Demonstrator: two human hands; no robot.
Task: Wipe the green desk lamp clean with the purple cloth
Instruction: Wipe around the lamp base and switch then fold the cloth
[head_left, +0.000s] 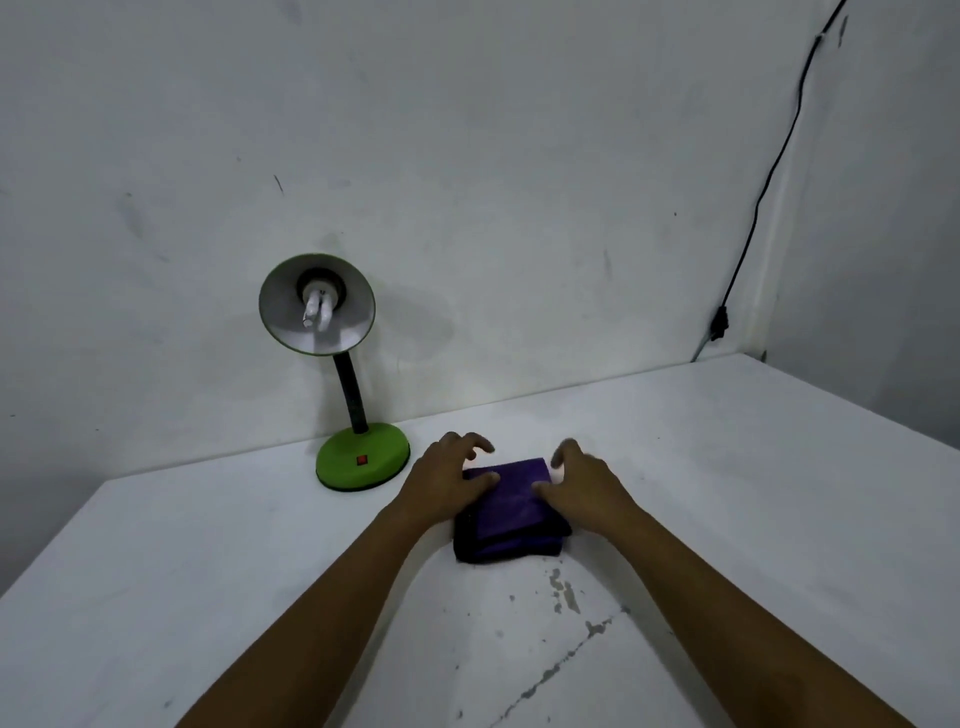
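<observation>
Your left hand (447, 480) and right hand (576, 480) are resting half-curled on the cloth (511, 512), gripping nothing; the lamp (358, 457) is standing just beyond-left on the desk (727, 467).

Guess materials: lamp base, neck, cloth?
Lamp base: looks like matte green plastic, uniform colour, moulded dome. Neck: dark and bent, probably flexible gooseneck; ribbing too blurred to confirm. Cloth: soft fabric, likely microfibre, folded in thick layers.
</observation>
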